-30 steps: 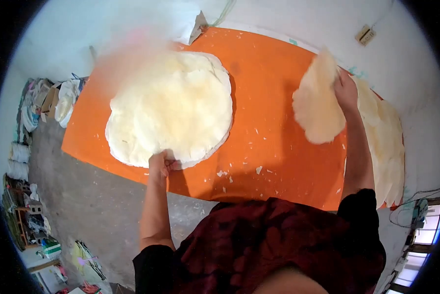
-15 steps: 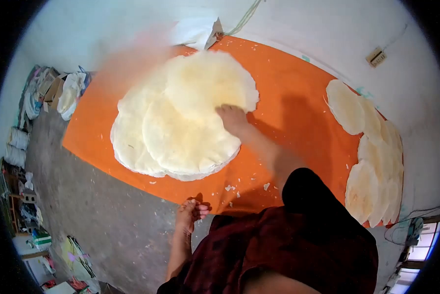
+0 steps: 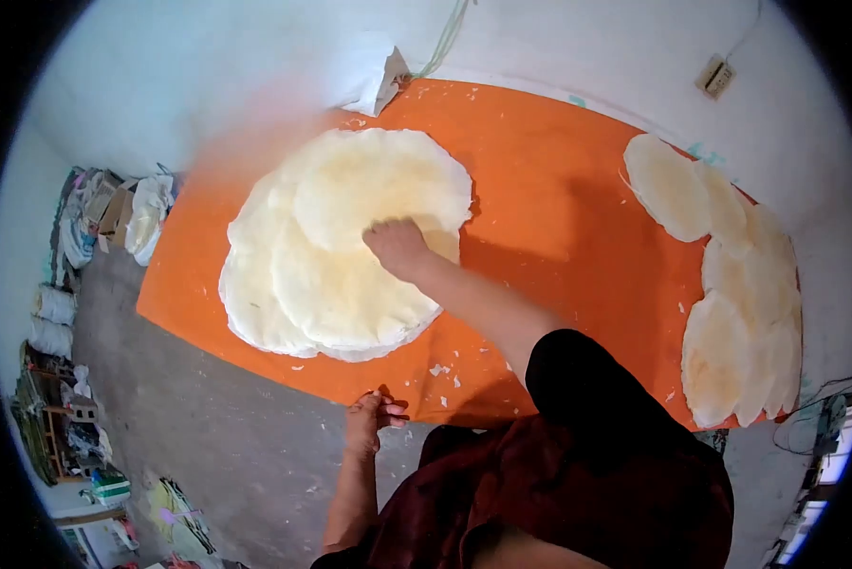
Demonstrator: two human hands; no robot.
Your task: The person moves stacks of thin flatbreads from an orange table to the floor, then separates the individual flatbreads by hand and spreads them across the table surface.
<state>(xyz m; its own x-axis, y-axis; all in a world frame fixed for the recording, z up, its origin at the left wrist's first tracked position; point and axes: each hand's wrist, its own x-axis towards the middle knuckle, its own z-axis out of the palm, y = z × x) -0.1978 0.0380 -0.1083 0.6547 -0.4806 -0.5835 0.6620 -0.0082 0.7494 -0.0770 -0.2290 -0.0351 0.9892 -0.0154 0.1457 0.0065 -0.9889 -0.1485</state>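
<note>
A pile of large, thin, pale round sheets (image 3: pixel 341 294), like flatbread or dry wrappers, lies overlapping on the orange tabletop. My right hand (image 3: pixel 398 248) is over the pile, fingers curled closed at the lower edge of the uppermost round sheet (image 3: pixel 379 180); the fingertips are partly hidden. Beside the table's front edge, my left hand (image 3: pixel 373 417) hangs with its fingers loosely bent and apart, nothing visible in it.
More overlapping round sheets (image 3: pixel 715 356) lie along the right end of the orange table (image 3: pixel 540 237). Small white flakes (image 3: pixel 440 370) are scattered near the front edge. A white wall with a socket (image 3: pixel 715 76) stands behind. Bags and boxes (image 3: pixel 113 213) sit on the floor at left.
My right hand has shifted left over the pile, and the uppermost sheet has slid left with it. My left hand stays by the table edge. The camera view has tilted slightly.
</note>
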